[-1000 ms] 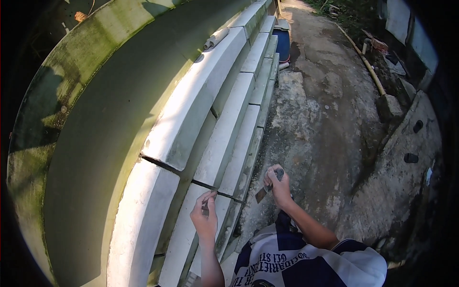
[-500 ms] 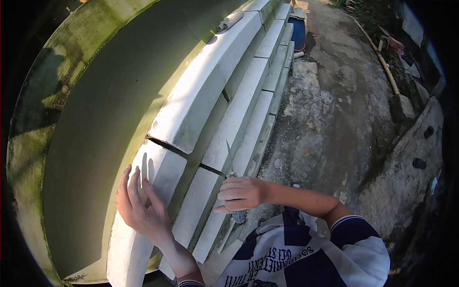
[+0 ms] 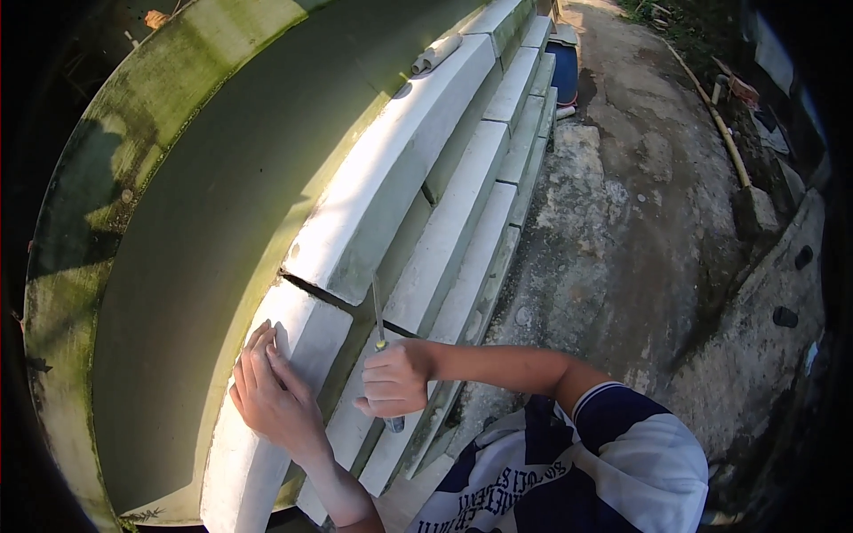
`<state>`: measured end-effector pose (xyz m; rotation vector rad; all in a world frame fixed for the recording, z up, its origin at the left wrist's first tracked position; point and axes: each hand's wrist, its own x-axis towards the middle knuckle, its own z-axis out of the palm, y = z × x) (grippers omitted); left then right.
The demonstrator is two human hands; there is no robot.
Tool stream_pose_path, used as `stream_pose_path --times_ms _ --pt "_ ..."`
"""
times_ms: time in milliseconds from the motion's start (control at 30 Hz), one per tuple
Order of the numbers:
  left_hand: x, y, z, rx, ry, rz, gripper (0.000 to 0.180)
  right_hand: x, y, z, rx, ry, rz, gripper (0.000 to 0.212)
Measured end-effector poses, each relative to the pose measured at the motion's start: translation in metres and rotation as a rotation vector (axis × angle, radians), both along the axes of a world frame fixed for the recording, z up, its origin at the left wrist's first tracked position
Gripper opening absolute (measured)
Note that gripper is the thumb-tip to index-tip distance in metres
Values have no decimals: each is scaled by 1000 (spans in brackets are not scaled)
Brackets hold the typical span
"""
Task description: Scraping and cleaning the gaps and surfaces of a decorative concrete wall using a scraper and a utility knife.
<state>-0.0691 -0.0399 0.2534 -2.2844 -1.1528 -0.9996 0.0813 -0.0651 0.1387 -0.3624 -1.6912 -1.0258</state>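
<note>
My left hand (image 3: 277, 400) rests on a white concrete-like block (image 3: 306, 333), fingers stretched out and a little apart, holding nothing. In my right hand (image 3: 395, 379) is a screwdriver (image 3: 379, 313), its thin shaft pointing up and away. A yellow collar shows above my fist, and the end of the dark handle sticks out below. The shaft's tip stands near the lower corner of a longer white block (image 3: 382, 169). Whether the tip touches that block, I cannot tell. A narrow dark gap separates the two blocks.
Stepped rows of pale blocks (image 3: 462, 204) curve away beside a green-stained curved wall (image 3: 213, 195). A grey rolled object (image 3: 435, 55) lies on the far block. Right of the rows is a rough path (image 3: 640, 222), with a blue drum (image 3: 566, 71) and a long pole (image 3: 718, 124).
My right hand has moved left with the screwdriver, toward the gap between the blocks. My left hand stays on the near block, its fingers closer together. The view has shifted slightly.
</note>
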Motion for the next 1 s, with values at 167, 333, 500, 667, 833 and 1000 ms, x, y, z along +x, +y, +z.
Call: stream_pose_path --times_ms 167,333,500,667,833,1000 --pt "5 -4 7 22 9 -13 21 6 -9 2 -5 50 50 28" --pt "4 -2 5 26 6 -19 19 35 13 3 -2 80 20 31" --pt "9 0 5 -2 7 3 20 16 -11 5 2 68 150 30" --pt "11 -6 8 -46 -21 4 24 54 15 7 -4 85 10 26" --pt "10 -3 8 -36 -33 14 25 23 -10 8 20 84 165 36" --pt "10 0 4 61 -18 -30 20 81 15 8 -58 320 84 35"
